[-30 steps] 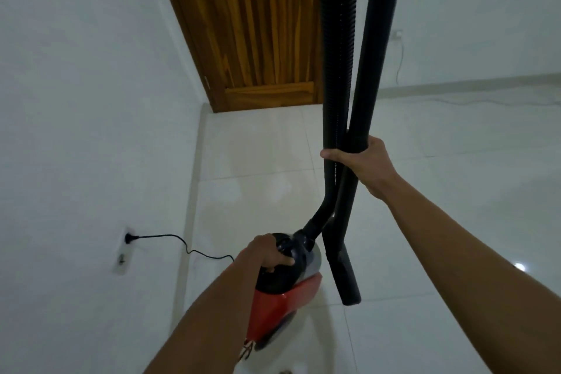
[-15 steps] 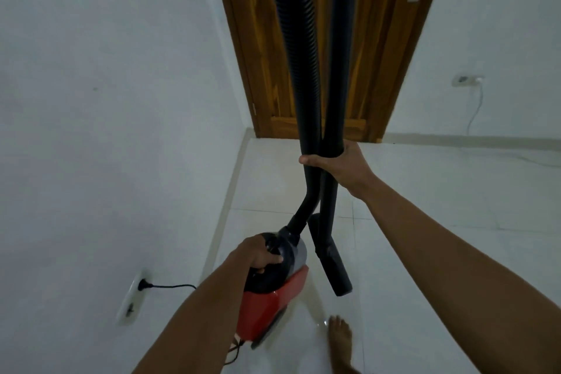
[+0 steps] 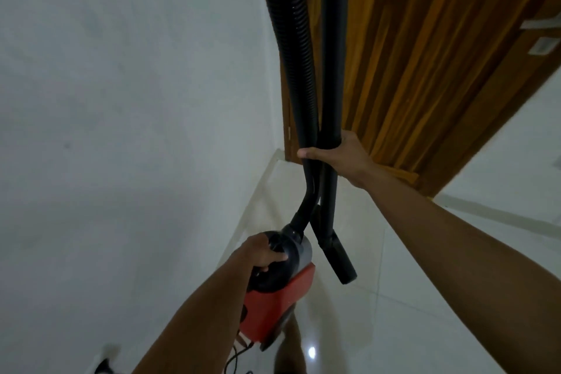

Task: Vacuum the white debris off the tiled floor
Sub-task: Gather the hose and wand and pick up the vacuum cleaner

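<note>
A red and black vacuum cleaner (image 3: 277, 310) hangs above the white tiled floor (image 3: 409, 313), carried by its black top handle, which my left hand (image 3: 261, 255) grips. My right hand (image 3: 340, 158) is higher up and wraps around both the ribbed black hose (image 3: 288, 39) and the smooth black wand (image 3: 332, 39), held together upright. The wand's nozzle (image 3: 340, 261) points down beside the vacuum body, off the floor. No white debris shows on the tiles in view.
A white wall (image 3: 121, 100) fills the left side. A wooden door (image 3: 425, 55) stands straight ahead in the corner. The power cord (image 3: 233, 355) trails below the vacuum, with a plug in a wall socket (image 3: 103, 366) at the bottom left. My leg shows under the vacuum.
I have moved closer to the door and the left wall, and the view has tilted up. Both hands keep the same hold on the vacuum, hose and wand.
</note>
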A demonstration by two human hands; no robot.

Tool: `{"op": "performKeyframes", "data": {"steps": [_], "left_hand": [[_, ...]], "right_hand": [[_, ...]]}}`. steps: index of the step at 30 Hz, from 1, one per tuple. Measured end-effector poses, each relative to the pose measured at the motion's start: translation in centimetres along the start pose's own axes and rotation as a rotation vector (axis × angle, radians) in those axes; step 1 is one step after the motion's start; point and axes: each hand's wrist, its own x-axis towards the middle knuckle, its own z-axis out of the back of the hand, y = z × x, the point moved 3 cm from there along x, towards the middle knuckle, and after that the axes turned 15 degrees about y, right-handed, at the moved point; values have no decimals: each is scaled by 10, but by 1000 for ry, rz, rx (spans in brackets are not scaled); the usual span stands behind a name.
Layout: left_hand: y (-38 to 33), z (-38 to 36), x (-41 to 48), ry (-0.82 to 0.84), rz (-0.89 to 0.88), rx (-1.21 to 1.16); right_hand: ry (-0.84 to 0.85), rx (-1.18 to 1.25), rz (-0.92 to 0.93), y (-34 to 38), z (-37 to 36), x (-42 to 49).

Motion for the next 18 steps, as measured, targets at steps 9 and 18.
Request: {"op": "performKeyframes", "data": {"steps": [9,18], "left_hand": [[-50,155,116,45,28,78],[-71,277,266,22,177,26]], "right_hand": [[105,2,-75,2,67,201],[294,-191,-226,-65,133,407]]}}
